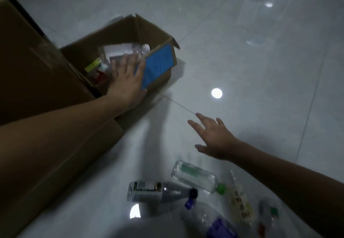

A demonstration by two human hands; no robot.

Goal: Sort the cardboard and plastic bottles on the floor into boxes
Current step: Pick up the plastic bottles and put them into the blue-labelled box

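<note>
Left hand lies flat, fingers spread, over the near rim of the small box, partly covering its blue flap. Grip wide, holding nothing. Judgement: it steadies the box or has just let something go; cannot tell which. Beyond its fingertips, inside the box, sit a clear bottle and some packets, blurred. A large box stands to the left of this hand, its wall touching the small one.

Right hand hovers above the floor, palm down, fingers splayed. Grip wide, empty. Nothing lies beneath it.

Unsorted items lie on the floor nearer the body than the right hand: a green-cap bottle closest, a black-cap bottle to its left, a crushed bottle with purple label nearer still, and a pouch and a further small bottle to the right. All lie on their sides, bunched together, some touching.

Judgement: task partway done. The right hand is best placed to draw back for the green-cap bottle. Round bottles on glossy tile may roll.
</note>
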